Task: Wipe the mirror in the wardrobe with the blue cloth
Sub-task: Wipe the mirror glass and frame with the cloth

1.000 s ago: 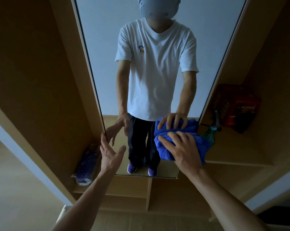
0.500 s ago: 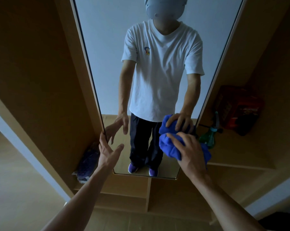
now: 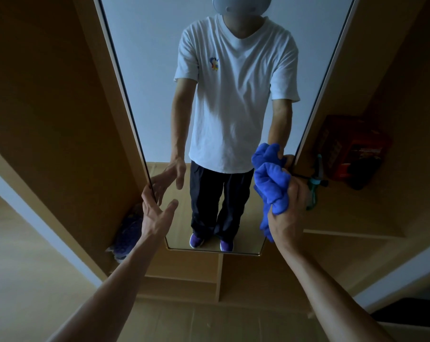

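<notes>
Two hands are up at the mirror (image 3: pixel 154 95), which stands in the middle of the wardrobe (image 3: pixel 48 107) btw side compartments. Your left hand (image 3: pixel 157 215) is spread flat, holding nothing, thumb out to the right; its fingertips meet their own reflection right at the mirror's left edge, low down. Your right hand (image 3: pixel 290 213) has its fingers curled tight round the blue cloth (image 3: pixel 270 186), bunched into a wad that sits vs the glass at the lower right, where cloth and reflection join, just inside the right edge. Left compartment: a purple bag (image 3: pixel 127 230) lies on its bottom board, just beside your left forearm and near the mirror's lower left corner. Right compartment: a red box (image 3: pixel 352 146) sits on the shelf (image 3: pixel 344 225), and a green spray bottle (image 3: pixel 316 174) stands just beside the mirror's right edge, partly hidden behind your right hand; something dark sits in front of the box, can't tell what. Under the mirror's bottom edge an upright divider (image 3: pixel 220 277) parts two low compartments. Btw your hands runs a wide stretch of glass, and it carries on upward past the top of the view. Both mirror edges slant in toward the bottom, w/ wood panels close on each side.
</notes>
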Tool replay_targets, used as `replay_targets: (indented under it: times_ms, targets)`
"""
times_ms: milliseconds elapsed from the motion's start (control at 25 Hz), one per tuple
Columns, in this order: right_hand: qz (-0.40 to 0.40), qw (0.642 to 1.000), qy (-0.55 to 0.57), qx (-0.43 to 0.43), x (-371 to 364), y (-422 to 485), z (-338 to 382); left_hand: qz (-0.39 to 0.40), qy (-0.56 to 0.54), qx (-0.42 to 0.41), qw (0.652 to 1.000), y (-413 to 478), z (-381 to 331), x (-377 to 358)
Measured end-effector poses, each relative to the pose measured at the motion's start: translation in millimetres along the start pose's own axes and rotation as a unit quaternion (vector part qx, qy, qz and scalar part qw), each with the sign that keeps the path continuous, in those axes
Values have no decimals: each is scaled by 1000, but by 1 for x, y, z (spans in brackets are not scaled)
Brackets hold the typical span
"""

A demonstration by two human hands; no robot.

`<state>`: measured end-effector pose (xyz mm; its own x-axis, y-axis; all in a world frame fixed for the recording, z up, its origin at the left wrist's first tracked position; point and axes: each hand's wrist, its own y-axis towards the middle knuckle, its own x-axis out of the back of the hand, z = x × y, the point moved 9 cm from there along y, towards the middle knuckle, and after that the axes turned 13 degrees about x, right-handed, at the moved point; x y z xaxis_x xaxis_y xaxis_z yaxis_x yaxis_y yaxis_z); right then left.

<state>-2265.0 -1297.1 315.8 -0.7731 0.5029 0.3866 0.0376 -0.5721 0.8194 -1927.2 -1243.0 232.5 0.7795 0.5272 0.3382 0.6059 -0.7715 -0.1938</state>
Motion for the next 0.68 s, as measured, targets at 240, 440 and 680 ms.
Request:
replay_targets:
  times_ms: [240,440,680]
  targets:
    - [-16,997,50,-56,-9,-5,5,0,36,-15,999,4,0,10]
    - [-26,986,114,-122,-28,-5,15,32,21,-41,998,5,2,14]
    - [57,976,184,-99,-97,-5,66,87,3,-22,996,15,9,28]
